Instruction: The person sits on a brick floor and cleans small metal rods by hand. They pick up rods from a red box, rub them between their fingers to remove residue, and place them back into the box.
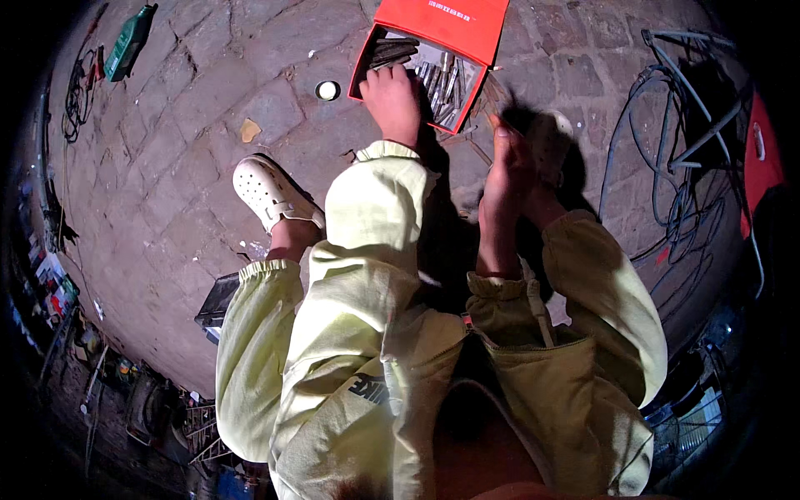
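A red cardboard box (361,67) lies on the paved floor ahead of me with its lid (442,23) folded back. Dark flat metal pieces (392,52) fill its left part, and several silvery metal rods (442,79) lie on the right. My left hand (390,102) reaches over the near edge into the left part, fingers curled down; what they grip is hidden. My right hand (507,171) is held edge-on beside my right shoe (550,137), right of the box and apart from it. Its thumb points away from me, and its other fingers are partly in shadow.
Thin loose strips (481,152) lie near the box's right corner. A small round container (327,90) stands left of it. A green bottle (131,42) lies far left. Tangled cable (667,167) and a metal frame (696,150) are at right. My left shoe (268,192) is near a black case (218,302).
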